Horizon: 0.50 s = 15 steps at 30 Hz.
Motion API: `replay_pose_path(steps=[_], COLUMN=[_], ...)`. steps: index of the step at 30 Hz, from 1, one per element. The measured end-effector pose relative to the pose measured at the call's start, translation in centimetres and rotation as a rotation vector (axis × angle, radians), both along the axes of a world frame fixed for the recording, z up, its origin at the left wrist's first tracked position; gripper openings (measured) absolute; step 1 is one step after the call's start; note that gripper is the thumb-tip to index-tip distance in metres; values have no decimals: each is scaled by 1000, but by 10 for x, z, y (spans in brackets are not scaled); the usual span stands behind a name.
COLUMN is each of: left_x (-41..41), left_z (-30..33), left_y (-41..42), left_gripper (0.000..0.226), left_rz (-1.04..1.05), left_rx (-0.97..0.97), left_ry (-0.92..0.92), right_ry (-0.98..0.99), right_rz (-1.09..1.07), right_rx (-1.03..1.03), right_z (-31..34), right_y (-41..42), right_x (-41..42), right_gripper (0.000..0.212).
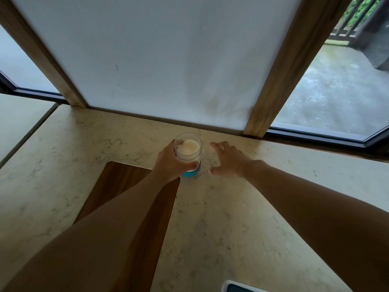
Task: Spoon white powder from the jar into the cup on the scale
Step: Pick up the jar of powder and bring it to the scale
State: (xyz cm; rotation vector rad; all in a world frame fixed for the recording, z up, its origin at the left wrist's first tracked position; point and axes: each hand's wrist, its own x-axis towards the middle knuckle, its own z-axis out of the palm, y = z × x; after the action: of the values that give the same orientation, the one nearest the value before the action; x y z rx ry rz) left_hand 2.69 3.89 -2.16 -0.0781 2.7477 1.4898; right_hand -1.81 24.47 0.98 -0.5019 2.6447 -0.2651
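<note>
Standing near the counter's (210, 228) back edge, the jar (188, 149) is grasped by the left hand (170, 163), the right hand (229, 159) spread loose beside it over bare surface.

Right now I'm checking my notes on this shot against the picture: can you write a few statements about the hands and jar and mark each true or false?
1. The left hand grips the jar. True.
2. The right hand holds a spoon. False: it is open and empty, beside the jar.
3. The jar has a lid on. False: its mouth is open, with white powder showing.
4. The jar stands on the wooden board. False: it is over the stone counter.
5. The jar has a blue base. True.
</note>
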Motion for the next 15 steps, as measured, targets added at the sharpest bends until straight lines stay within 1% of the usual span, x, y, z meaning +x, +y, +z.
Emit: replay_pose_path(steps=[8,15], left_x=[32,64], left_z=[33,52], left_y=[20,32], left_gripper=[74,82], left_rz=[-88,-97], left_rx=[-16,-72], left_ry=[84,91], right_ry=[84,140], right_rz=[-6,-4], right_rx=[-120,-205], right_z=[26,44], right_y=[14,29], right_x=[37,76], right_gripper=[90,88])
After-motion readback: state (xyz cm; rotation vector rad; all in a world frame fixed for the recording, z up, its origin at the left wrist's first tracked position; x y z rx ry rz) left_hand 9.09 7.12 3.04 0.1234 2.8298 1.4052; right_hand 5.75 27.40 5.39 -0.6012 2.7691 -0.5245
